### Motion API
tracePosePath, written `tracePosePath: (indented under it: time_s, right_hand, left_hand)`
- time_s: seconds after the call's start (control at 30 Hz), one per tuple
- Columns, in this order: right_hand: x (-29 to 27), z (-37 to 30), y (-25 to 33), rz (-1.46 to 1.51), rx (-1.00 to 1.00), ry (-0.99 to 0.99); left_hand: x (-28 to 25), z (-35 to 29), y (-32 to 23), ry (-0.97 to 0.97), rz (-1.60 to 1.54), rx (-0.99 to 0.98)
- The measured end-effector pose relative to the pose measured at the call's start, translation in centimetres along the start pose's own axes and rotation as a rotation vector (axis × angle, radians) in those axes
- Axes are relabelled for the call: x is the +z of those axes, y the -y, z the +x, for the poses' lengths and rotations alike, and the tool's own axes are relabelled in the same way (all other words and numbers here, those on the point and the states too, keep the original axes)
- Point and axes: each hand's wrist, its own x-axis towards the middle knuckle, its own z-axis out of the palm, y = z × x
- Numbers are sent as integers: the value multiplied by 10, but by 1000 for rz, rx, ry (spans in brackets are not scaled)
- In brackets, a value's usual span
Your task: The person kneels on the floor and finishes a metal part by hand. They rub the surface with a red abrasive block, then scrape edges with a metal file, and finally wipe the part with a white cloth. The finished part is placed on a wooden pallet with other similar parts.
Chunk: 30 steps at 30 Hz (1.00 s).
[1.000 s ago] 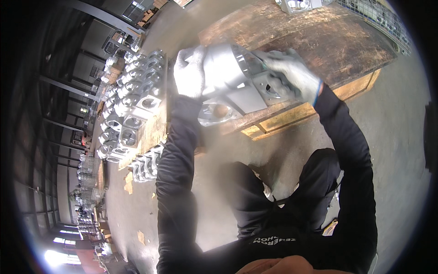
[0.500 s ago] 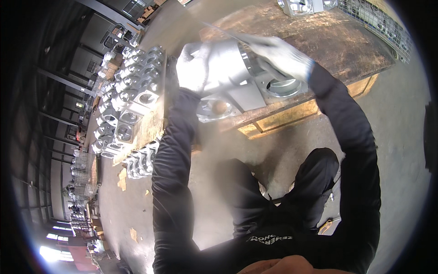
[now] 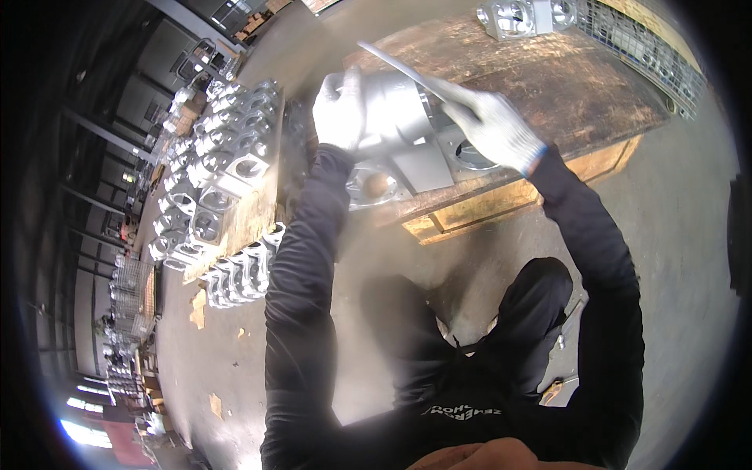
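Observation:
A large grey cast metal housing (image 3: 407, 145) rests tilted at the near edge of a worn wooden pallet table (image 3: 564, 86). My left hand (image 3: 341, 110), in a white knit glove, grips the housing's upper left side. My right hand (image 3: 497, 129), also gloved, holds a long thin metal rod (image 3: 399, 66) like a file, laid across the top of the housing and slanting up to the left. The housing's round bores face me, partly hidden by my right hand.
Many similar metal castings (image 3: 215, 188) stand in rows on a pallet to the left, more on the floor (image 3: 239, 274) below. Another casting (image 3: 521, 16) sits at the table's far edge beside a wire mesh cage (image 3: 642, 47). Concrete floor lies below me.
My right hand has shifted right along the housing and the thin rod now shows clearly across its top. The housing has tipped slightly; my left hand keeps its grip.

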Motion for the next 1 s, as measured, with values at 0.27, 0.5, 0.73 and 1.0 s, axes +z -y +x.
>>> tracePosePath:
  time_s: [0.27, 0.5, 0.73, 1.0]
  right_hand:
    - [25, -28, -2, -197, -138, -274]
    - [66, -53, 32, 324, 139, -286]
    - [113, -56, 55, 371, -33, -651]
    - [132, -48, 78, 577, 129, -671]
  left_hand:
    - [1, -3, -1, -25, 95, -20]
    - [7, -4, 1, -134, 199, 83]
    - [-9, -5, -19, -100, 812, 813]
    - [-25, 3, -43, 373, 989, 893]
